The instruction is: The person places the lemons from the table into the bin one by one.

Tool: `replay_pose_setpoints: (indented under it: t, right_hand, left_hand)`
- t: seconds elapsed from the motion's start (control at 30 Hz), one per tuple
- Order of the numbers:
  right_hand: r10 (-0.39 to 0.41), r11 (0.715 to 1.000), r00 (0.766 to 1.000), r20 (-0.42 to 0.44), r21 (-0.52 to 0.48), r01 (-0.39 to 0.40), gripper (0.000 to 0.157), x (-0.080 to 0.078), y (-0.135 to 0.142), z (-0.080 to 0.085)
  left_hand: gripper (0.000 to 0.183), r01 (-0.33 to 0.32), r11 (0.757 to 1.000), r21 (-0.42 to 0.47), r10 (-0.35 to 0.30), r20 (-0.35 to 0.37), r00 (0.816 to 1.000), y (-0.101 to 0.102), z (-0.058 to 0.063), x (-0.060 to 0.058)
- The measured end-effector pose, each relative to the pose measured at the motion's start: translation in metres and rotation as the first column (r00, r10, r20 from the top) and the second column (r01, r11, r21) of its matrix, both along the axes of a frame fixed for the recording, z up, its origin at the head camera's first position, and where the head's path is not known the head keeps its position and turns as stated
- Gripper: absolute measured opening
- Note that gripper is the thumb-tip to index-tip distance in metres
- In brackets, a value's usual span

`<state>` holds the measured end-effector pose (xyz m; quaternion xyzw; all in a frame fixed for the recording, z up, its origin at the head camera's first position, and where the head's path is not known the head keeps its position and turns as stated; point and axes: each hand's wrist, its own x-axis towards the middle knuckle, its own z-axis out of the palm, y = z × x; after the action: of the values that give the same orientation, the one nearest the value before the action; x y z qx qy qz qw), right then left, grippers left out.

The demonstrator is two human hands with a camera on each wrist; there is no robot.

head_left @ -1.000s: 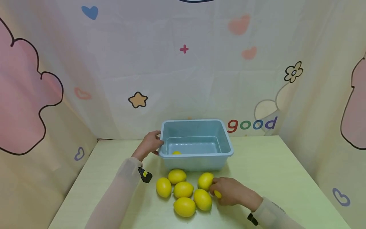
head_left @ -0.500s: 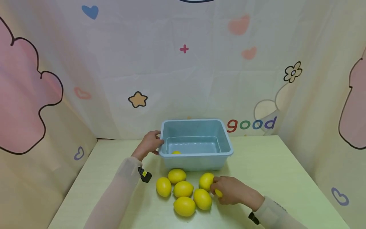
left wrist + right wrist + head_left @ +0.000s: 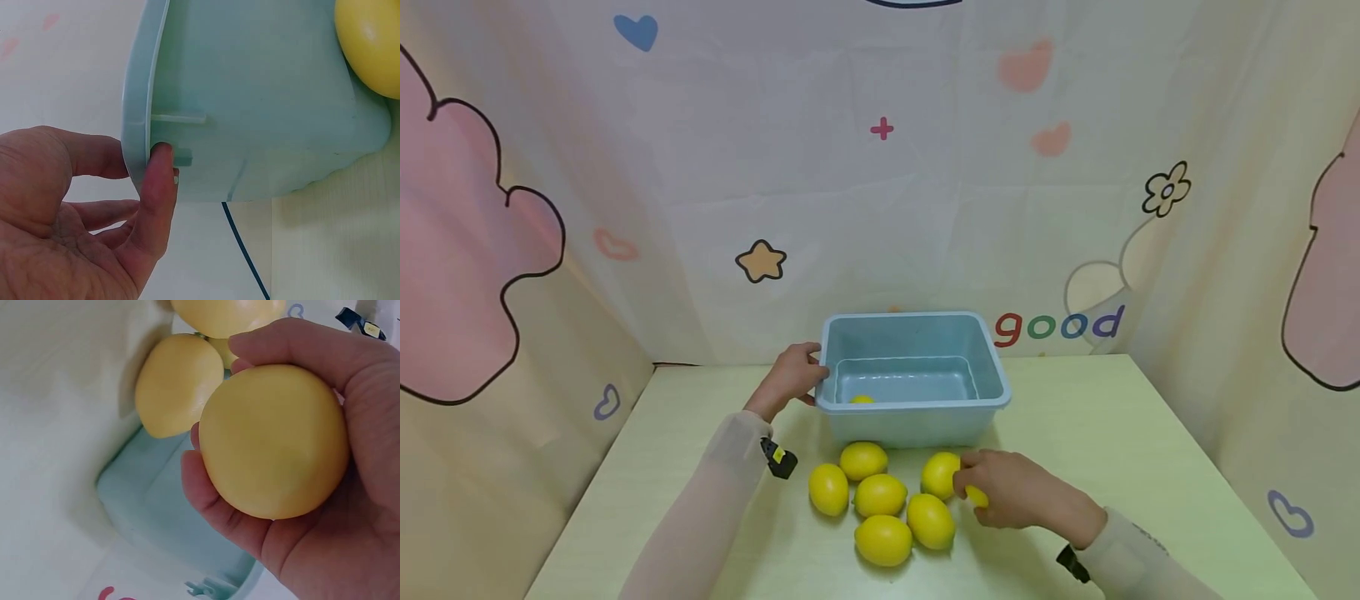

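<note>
A lemon [image 3: 275, 444] fills my right hand [image 3: 1017, 490], its fingers and thumb curled round it; in the head view only a bit of its yellow skin shows under the hand. Just left of those fingertips lies another lemon [image 3: 939, 475] on the table. With thumb and fingers on either side of its rim, my left hand [image 3: 790, 375] pinches the left end of a light-blue plastic basin [image 3: 913, 429]. Inside that basin, near its front left corner, the top of one lemon [image 3: 862, 400] shows above the front rim.
Several loose lemons [image 3: 880, 497] lie grouped on the pale table [image 3: 1075, 417] in front of the basin, between both forearms. Behind the basin hangs a patterned cloth [image 3: 820, 183], with more cloth down both sides.
My right hand has shifted slightly up and to the right with the lemon in its grip. My left hand and the basin have stayed in place.
</note>
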<state>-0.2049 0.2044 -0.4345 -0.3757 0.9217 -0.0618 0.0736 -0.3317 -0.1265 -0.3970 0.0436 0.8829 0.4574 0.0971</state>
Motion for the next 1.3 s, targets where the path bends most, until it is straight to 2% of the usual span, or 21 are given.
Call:
replay_pose_setpoints:
  t: [0.3,0.67,0.9,1.3]
  right_hand:
    - [0.025,1.0,0.999,-0.044,-0.012,-0.026,0.021,0.005,-0.002,0.016]
    - [0.004,1.0,0.993,-0.117,-0.022,-0.007,0.02,0.005,-0.003,0.042]
    - [0.004,1.0,0.984,-0.178,-0.026,-0.009,0.019,0.0,-0.003,0.059]
    - [-0.007,0.999,0.978,-0.207,-0.053,-0.004,0.019,-0.011,-0.007,0.089]
  left_hand:
    - [0.055,-0.001,1.0,-0.014,0.001,0.01,1.0,0.001,0.001,-0.001]
    - [0.054,0.003,1.0,0.005,-0.003,-0.004,1.0,0.001,0.001,0.0]
    - [0.054,-0.006,1.0,-0.007,0.006,0.006,1.0,0.002,0.001,0.0]
    - [0.053,-0.009,1.0,-0.011,0.009,0.006,1.0,0.001,0.002,0.002]
